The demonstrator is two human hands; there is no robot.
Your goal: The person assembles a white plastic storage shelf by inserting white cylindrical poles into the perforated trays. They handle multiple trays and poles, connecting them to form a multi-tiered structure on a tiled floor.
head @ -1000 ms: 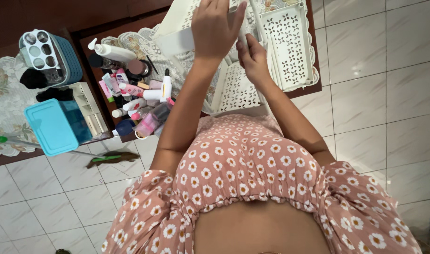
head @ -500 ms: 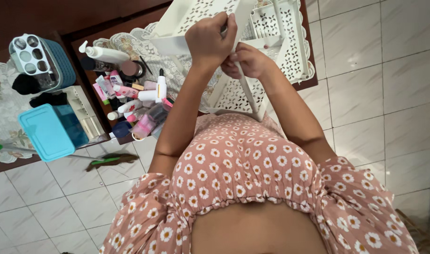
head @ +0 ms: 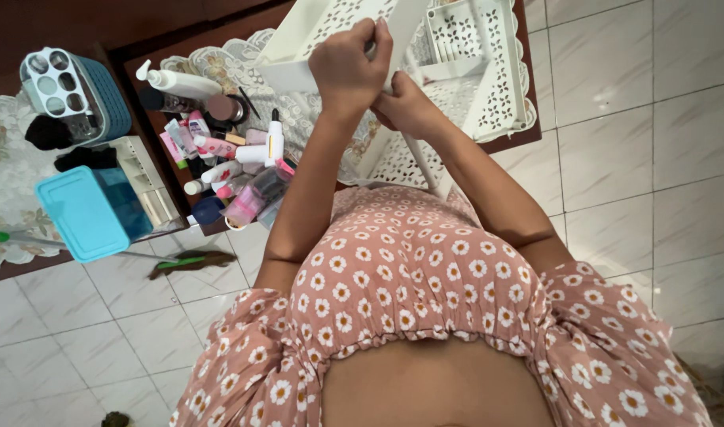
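Note:
My left hand (head: 348, 69) is clenched around the edge of a white perforated plastic organiser rack (head: 473, 71), which is tilted over the dark wooden table (head: 219, 24). Just to its right, my right hand (head: 405, 107) grips a lower white panel of the same rack. A thin white post of the rack (head: 425, 170) runs down toward my body. Both forearms reach up from my pink flowered dress.
Several cosmetic bottles and tubes (head: 227, 158) lie in a heap on a lace cloth, left of the rack. Further left stand a blue lidded box (head: 85, 212), a blue basket with a white divider (head: 73, 91) and a small white drawer unit (head: 144, 186). White tiled floor lies below and right.
Both hands have drawn together and closed tighter on the rack. The rack has been lifted and tilted toward me, with its post now pointing down at my body.

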